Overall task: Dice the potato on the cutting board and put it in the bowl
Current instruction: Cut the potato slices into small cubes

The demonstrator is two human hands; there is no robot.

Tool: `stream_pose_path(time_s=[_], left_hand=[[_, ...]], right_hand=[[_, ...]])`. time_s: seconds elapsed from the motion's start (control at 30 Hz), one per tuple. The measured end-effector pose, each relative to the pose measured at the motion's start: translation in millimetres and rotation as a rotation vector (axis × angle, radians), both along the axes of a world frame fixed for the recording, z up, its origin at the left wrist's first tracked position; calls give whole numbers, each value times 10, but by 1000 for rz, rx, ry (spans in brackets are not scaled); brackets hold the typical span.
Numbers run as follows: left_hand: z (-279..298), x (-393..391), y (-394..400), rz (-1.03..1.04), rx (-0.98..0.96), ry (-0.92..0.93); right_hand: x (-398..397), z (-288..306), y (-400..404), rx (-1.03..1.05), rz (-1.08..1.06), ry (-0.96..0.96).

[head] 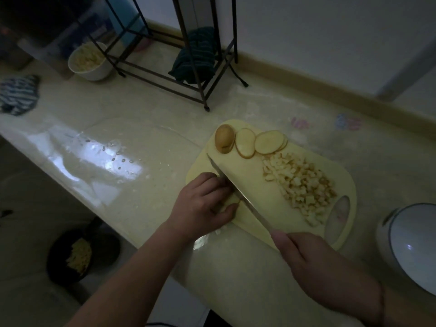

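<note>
R hand [304, 252] grips handle of long steel knife [238, 194]; L hand [205, 204] curls over pale potato slices [232, 200], mostly hidden, on cream plastic cutting board [259, 208]. Heap of small cubes [302, 185] w/ oval slices [259, 142] & skin-on end [224, 138] beyond. White bowl [410, 244] at R, cut off.

Dim, underexposed; glare on wet countertop [99, 159]
</note>
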State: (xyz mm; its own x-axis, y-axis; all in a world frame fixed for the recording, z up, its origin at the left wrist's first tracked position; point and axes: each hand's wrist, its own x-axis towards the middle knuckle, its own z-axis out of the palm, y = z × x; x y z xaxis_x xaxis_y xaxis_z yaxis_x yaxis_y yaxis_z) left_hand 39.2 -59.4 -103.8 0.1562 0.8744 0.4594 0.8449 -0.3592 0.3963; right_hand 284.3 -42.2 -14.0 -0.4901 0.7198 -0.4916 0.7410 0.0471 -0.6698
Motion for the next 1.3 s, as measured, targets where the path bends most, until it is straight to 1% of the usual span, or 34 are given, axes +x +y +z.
stream_pose_path(time_s=[0.13,0.23,0.4,0.53,0.63,1.07,1.2,1.3], left_hand=[[15,10,13,3,9,8],[11,-2,0,14,12,16],[13,-6,-19,9,1,18],[39,28,-35,-5,28,12],[36,50,-83,-16,44,19],[77,59,-145,44,-32,44],[83,61,-136,44,-22,34],[71,64,-144,63,-24,16]], right_hand=[[-151,-68,55,66,21,25],[-111,-91,38,93,2,47],[45,-42,138,-4,-56,30],[0,7,78,47,-25,12],[-25,34,8,76,-17,41],[58,22,-151,108,55,16],[112,50,-182,109,75,-20],[15,11,-146,89,87,-13]])
